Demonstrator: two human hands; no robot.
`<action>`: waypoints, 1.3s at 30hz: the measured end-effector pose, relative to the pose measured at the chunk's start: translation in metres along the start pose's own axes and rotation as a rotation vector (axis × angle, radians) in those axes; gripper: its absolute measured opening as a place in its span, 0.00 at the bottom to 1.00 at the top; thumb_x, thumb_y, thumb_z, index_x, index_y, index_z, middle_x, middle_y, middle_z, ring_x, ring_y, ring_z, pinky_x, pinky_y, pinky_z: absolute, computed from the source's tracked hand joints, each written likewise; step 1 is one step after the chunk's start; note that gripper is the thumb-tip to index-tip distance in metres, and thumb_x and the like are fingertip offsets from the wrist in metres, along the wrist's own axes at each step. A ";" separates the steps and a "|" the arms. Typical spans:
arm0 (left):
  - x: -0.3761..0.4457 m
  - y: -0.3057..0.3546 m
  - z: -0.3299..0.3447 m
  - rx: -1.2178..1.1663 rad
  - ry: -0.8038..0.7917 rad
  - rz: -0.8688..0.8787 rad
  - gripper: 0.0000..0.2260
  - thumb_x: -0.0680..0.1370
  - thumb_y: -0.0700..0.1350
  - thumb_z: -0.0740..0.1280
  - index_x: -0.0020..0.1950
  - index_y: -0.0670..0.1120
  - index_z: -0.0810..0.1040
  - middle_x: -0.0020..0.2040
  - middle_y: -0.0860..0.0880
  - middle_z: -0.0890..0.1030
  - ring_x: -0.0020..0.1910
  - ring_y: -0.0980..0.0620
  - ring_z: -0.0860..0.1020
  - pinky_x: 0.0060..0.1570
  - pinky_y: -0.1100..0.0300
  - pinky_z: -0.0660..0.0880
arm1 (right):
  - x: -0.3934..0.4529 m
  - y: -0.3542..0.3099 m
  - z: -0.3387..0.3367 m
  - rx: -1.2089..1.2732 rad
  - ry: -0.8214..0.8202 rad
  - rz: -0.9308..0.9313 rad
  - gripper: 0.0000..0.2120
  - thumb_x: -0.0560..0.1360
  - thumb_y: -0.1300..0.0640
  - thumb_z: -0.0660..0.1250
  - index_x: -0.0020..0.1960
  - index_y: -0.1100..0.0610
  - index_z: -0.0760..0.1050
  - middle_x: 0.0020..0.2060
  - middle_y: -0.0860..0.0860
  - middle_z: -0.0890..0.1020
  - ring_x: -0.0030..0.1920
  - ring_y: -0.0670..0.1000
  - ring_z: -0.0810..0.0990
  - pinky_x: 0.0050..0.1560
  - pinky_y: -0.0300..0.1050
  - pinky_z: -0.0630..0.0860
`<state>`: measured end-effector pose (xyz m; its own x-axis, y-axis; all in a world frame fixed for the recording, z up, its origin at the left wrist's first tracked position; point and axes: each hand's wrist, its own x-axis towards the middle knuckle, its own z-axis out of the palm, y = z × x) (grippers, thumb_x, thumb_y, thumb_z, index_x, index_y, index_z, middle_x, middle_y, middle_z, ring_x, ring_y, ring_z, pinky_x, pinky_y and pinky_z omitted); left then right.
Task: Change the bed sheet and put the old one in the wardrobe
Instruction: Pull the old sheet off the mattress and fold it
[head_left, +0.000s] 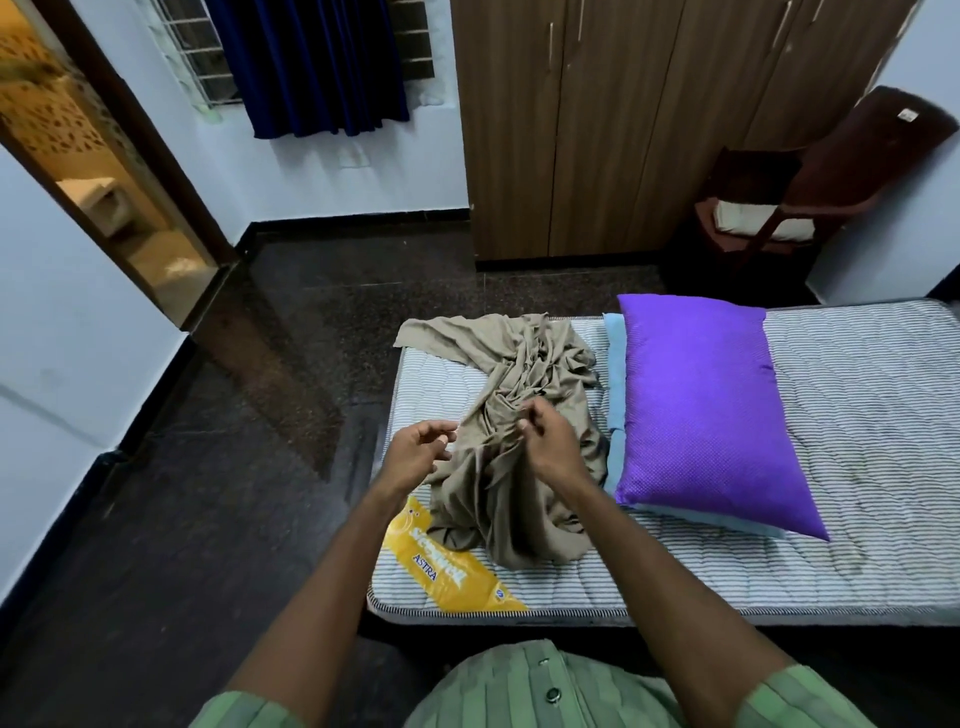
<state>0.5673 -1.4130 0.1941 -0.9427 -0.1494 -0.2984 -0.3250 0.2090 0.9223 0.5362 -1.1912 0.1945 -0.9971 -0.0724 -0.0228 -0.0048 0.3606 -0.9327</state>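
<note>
Mattress (857, 415): I see it bare, striped grey and white, quilted, on a dark floor (182, 519); a yellow brand label (447, 566) sits at its near left corner.
Sheet (519, 415): a tan, crumpled heap lying along the mattress's left end, from the far left corner down toward the yellow label; one flap hangs just past the far left edge.
Left hand (421, 452): palm turned up, fingers loosely curled, above the left edge of the mattress, just beside the sheet's left side; I cannot tell whether it touches the cloth, and I see nothing held in it.
Right hand (545, 436): over the middle of the heap, fingertips drawn together at the top of the hand (they look pinched on a fold of the sheet, though the cloth between them is too small to make out for certain).
Pillow (701, 410): purple, dotted, lying on the mattress just right of the sheet, tilted, atop a light blue cloth (615, 374) whose edge shows along its left and near sides.
Wardrobe (597, 119): brown wood, doors closed, against the far wall beyond the mattress.
Chair (831, 176): dark red-brown, in the far right corner beside the wardrobe, a pale folded item on its seat.
Curtain (317, 62): dark blue, over a barred window, left of the wardrobe.
Doorway (98, 171): at far left, open onto a warm-lit room.
Shirt (545, 691): green, buttoned, at the bottom edge of the head view.
</note>
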 end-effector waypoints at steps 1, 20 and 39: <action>-0.003 -0.004 0.000 0.026 0.012 0.024 0.13 0.81 0.33 0.66 0.55 0.49 0.84 0.51 0.45 0.86 0.42 0.51 0.81 0.38 0.60 0.75 | 0.003 0.003 -0.010 -0.060 0.006 -0.016 0.10 0.81 0.66 0.64 0.49 0.51 0.74 0.43 0.48 0.82 0.46 0.49 0.81 0.50 0.51 0.77; 0.002 0.018 0.124 0.668 -0.182 0.474 0.18 0.66 0.55 0.77 0.53 0.54 0.77 0.47 0.57 0.81 0.46 0.56 0.79 0.43 0.61 0.76 | -0.005 0.029 -0.105 0.518 0.022 0.238 0.21 0.78 0.74 0.59 0.44 0.50 0.80 0.39 0.53 0.83 0.39 0.52 0.77 0.43 0.48 0.70; 0.053 0.039 0.079 0.260 -0.271 0.313 0.10 0.85 0.48 0.63 0.46 0.50 0.79 0.41 0.53 0.79 0.39 0.56 0.75 0.43 0.55 0.70 | 0.015 0.015 -0.099 0.322 0.246 0.255 0.12 0.79 0.72 0.62 0.47 0.56 0.77 0.36 0.49 0.82 0.36 0.47 0.79 0.33 0.40 0.80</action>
<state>0.4986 -1.3362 0.1946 -0.9727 0.2085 -0.1016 0.0014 0.4435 0.8963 0.5135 -1.0948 0.2161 -0.9520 0.2172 -0.2155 0.2269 0.0286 -0.9735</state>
